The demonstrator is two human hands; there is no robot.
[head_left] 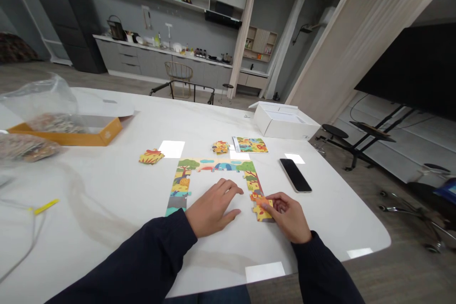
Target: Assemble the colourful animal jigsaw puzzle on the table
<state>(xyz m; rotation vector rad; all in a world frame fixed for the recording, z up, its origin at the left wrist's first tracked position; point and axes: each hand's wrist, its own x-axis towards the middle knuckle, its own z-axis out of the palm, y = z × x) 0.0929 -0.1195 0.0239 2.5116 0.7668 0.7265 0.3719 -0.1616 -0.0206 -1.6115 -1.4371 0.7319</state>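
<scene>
A partly joined jigsaw puzzle frame [224,165] lies on the white table, with a top row and two side columns showing trees, animals and water. My right hand [290,216] pinches an orange and yellow puzzle piece [263,202] over the lower end of the right column; whether it is locked in, I cannot tell. My left hand [217,206] hovers inside the frame, fingers apart and holding nothing. Beyond the frame lie a small stack of pieces [220,147], a picture card [252,145] and, further left, another stack of yellow pieces [151,156].
A phone [295,175] lies to the right of the puzzle. At the back right stands an open white box [285,121]. On the left are an orange box [103,135] with a plastic bag of pieces [57,116], a second bag [26,147] and a cable with a yellow tag [46,206].
</scene>
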